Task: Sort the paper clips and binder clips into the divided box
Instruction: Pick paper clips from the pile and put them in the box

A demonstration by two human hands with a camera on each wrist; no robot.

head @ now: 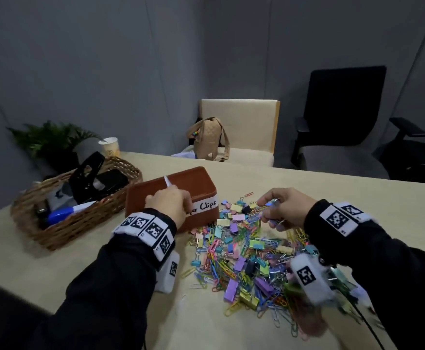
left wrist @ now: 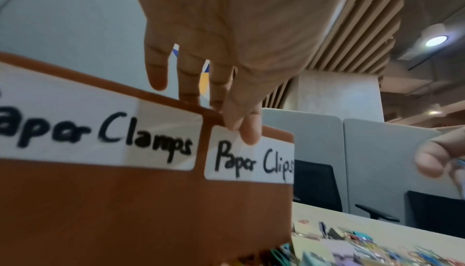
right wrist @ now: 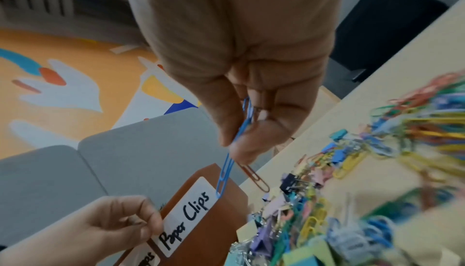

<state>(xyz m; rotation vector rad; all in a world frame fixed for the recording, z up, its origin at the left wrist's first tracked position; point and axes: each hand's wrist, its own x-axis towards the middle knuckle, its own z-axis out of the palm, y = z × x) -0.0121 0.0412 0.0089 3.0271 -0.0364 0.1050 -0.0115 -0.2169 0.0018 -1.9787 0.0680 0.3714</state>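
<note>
Mixed clip pile (head: 251, 258) on worktop (head: 105, 286), mostly unsorted. Right hand (head: 286, 207) pinching blue paper clip (right wrist: 227, 163), mid-carry. Left hand (head: 169, 204) gripping box (head: 201, 218) rim. Next: drop into "Paper Clips" section.

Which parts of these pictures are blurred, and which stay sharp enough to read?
Head view: the right wrist camera smears with motion blur, while the clip pile stays fairly crisp. Left wrist view: the "Paper Clamps" label is soft but readable; the clips at the bottom edge are out of focus. Right wrist view: the "Paper Clips" label and blue paper clip are sharp; the pile on the right blurs.
</note>
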